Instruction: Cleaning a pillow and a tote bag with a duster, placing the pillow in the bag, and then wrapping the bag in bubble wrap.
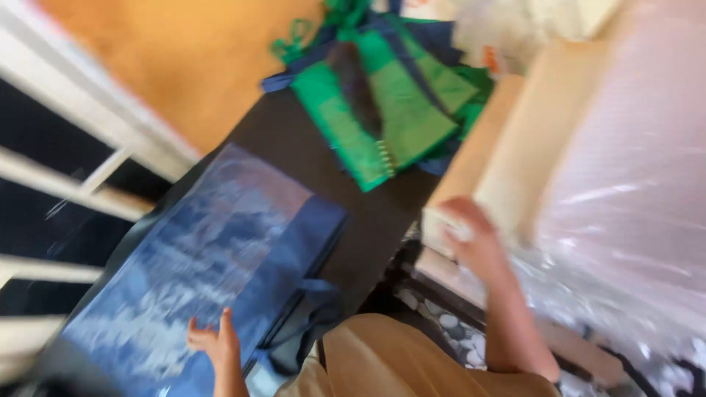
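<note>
The picture is blurred by motion. My left hand (213,340) rests with spread fingers on a flat blue folded bag (213,257) that lies on a dark table (294,140). My right hand (471,235) reaches to the right and touches the corner of a pale cream box or board (489,162); whether it grips that corner is unclear. Farther along the table lies a heap of green and dark blue bags (382,95) with loose handles.
A large bundle wrapped in clear plastic (632,191) fills the right side. A white frame with dark openings (66,169) stands at the left. Beyond the table is an orange floor (191,59). A pebble-patterned surface (441,323) shows below the table's edge.
</note>
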